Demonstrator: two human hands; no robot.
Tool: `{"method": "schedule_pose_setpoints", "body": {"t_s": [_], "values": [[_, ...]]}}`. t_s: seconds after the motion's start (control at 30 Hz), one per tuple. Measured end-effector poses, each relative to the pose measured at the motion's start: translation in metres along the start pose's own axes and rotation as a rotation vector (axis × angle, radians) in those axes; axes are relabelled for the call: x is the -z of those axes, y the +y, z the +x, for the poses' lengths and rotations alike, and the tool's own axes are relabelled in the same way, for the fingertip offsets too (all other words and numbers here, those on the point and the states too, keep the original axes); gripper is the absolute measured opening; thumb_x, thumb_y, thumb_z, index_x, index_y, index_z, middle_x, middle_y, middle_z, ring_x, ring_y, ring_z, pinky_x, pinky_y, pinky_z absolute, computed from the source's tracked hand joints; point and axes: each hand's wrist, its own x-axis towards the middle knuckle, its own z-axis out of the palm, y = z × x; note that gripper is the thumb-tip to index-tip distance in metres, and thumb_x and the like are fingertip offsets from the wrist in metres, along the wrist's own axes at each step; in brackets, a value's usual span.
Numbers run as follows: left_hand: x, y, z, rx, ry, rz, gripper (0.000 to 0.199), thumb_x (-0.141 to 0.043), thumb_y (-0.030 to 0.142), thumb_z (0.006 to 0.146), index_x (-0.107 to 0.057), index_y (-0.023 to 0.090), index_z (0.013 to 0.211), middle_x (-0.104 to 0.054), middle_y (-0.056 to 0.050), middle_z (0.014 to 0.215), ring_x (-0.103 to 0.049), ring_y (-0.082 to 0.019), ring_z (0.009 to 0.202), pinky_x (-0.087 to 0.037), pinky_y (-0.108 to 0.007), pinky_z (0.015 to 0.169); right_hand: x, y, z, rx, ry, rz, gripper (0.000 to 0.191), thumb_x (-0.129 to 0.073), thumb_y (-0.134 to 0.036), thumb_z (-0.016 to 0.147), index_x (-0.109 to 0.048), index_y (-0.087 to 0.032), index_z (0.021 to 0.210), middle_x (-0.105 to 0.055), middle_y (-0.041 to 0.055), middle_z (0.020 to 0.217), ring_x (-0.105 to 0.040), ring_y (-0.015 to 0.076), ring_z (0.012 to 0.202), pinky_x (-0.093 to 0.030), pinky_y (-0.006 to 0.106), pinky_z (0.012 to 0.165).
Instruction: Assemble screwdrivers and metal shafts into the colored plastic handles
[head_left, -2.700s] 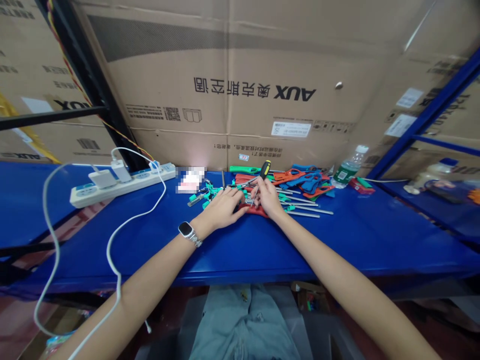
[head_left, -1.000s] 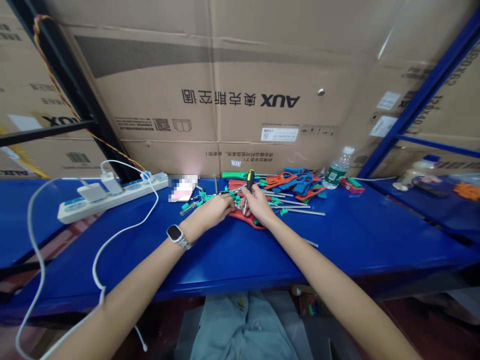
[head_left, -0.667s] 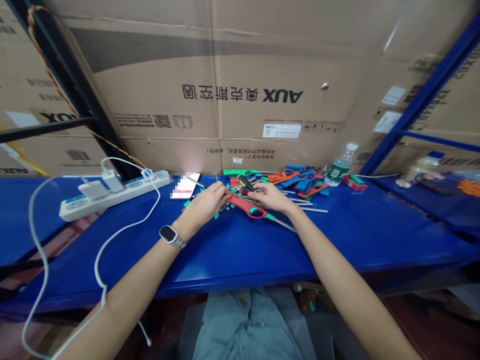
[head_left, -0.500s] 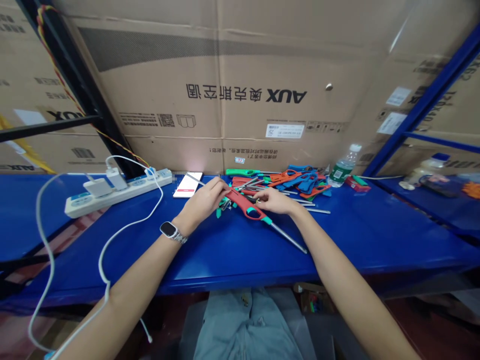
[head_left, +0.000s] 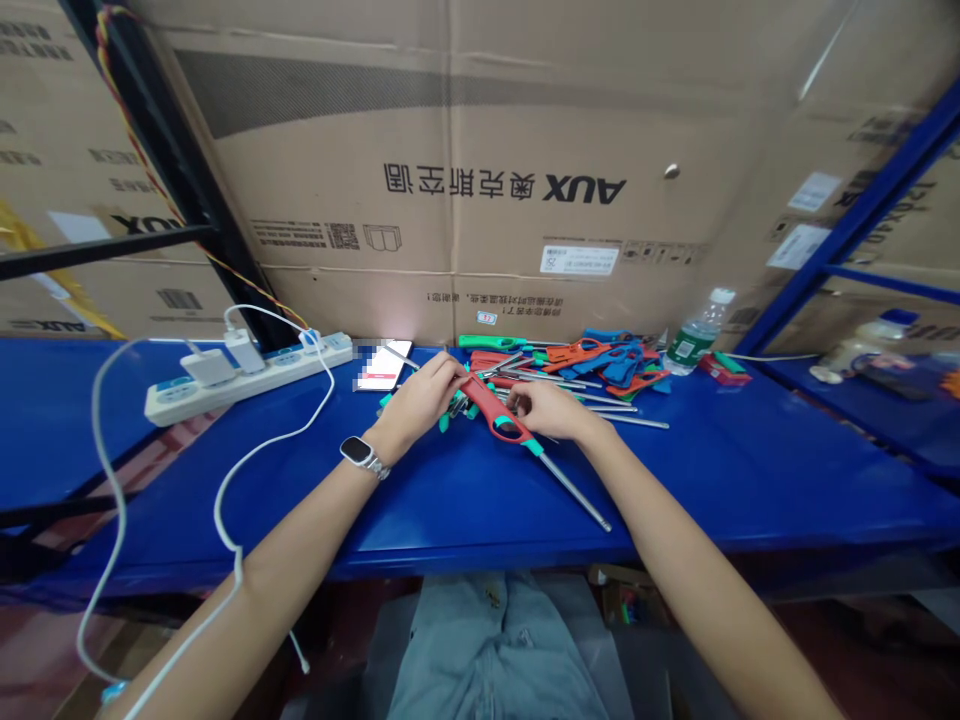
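Note:
My left hand [head_left: 429, 392] is closed on the handle end of a red lighter [head_left: 489, 403] with a green collar and a long metal tube that points down to the right. Close to the lighter's trigger loop, my right hand [head_left: 546, 408] has its fingers curled in; what they hold, if anything, is too small to make out. Small green and metal parts [head_left: 454, 408] lie beside and partly under my left hand. Behind both hands is a pile of red, orange and blue lighters [head_left: 616, 362], with a green one [head_left: 491, 342] at its back left.
A phone [head_left: 385, 366] lies behind my left hand. On the left of the blue table [head_left: 480, 520] are a white power strip [head_left: 225, 385] and loose white cables. A water bottle [head_left: 691, 338] and a small red box [head_left: 723, 369] stand right of the pile. Cardboard rises behind.
The view has shifted slightly, so the background sits a little further right. The fingers of my right hand have curled in more beside the red lighter, and its tube tip is slightly lower.

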Motion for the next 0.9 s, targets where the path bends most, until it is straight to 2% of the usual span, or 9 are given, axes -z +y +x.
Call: {"method": "schedule_pose_setpoints", "body": {"t_s": [0.13,0.27,0.47,0.67,0.8,0.9], "values": [[-0.0009,0.0009,-0.0003,0.0,0.005,-0.013,0.018,-0.044,0.029,0.106,-0.058,0.019,0.1,-0.061,-0.006,0.101,-0.065,-0.019,0.089,-0.056,-0.033,0.08,0.0007,-0.0006,0.0006,0.042,0.01,-0.002,0.016,-0.071,-0.03,0.077,-0.075,-0.016,0.082,-0.065,0.0029,0.07,-0.054,0.0145,0.063,-0.034,0.026,0.06],[0.0007,0.0006,-0.0007,-0.004,0.019,0.0,0.015,-0.046,0.027,0.105,-0.057,0.018,0.101,-0.062,-0.007,0.101,-0.065,-0.019,0.088,-0.057,-0.033,0.079,0.0015,-0.0008,0.0,0.15,0.041,0.117,0.017,-0.07,-0.028,0.079,-0.078,-0.014,0.085,-0.064,0.0024,0.07,-0.054,0.014,0.065,-0.036,0.026,0.063],[0.0039,0.002,-0.0004,-0.002,0.032,-0.011,0.014,-0.046,0.026,0.105,-0.057,0.017,0.102,-0.062,-0.007,0.101,-0.065,-0.019,0.088,-0.057,-0.034,0.079,-0.0007,-0.0003,0.0001,0.09,-0.048,0.171,0.012,-0.073,-0.021,0.073,-0.077,-0.014,0.081,-0.062,-0.0004,0.064,-0.051,0.0125,0.06,-0.033,0.025,0.06],[0.0018,0.0019,0.0,0.01,0.039,-0.022,0.013,-0.047,0.026,0.105,-0.057,0.018,0.101,-0.062,-0.006,0.101,-0.065,-0.019,0.087,-0.057,-0.034,0.078,-0.0041,0.0033,0.0033,0.04,0.022,0.15,0.012,-0.07,-0.013,0.072,-0.073,-0.013,0.083,-0.063,0.0006,0.065,-0.055,0.0135,0.062,-0.037,0.025,0.061],[-0.001,0.0019,-0.0001,-0.005,0.048,-0.037,0.011,-0.049,0.024,0.104,-0.057,0.019,0.101,-0.062,-0.006,0.101,-0.065,-0.018,0.089,-0.057,-0.033,0.079,-0.0069,0.0085,0.0053,0.052,0.055,0.151,0.009,-0.073,-0.019,0.074,-0.07,-0.013,0.081,-0.064,0.0016,0.067,-0.055,0.0139,0.063,-0.038,0.026,0.061],[-0.0027,0.0026,0.0002,-0.006,0.061,-0.05,0.009,-0.05,0.023,0.104,-0.057,0.019,0.101,-0.061,-0.005,0.1,-0.064,-0.018,0.087,-0.056,-0.033,0.078,-0.0077,0.0071,0.0075,0.063,0.174,0.201,0.014,-0.073,-0.024,0.076,-0.069,-0.014,0.084,-0.066,0.003,0.074,-0.055,0.0141,0.066,-0.041,0.026,0.064]]}}
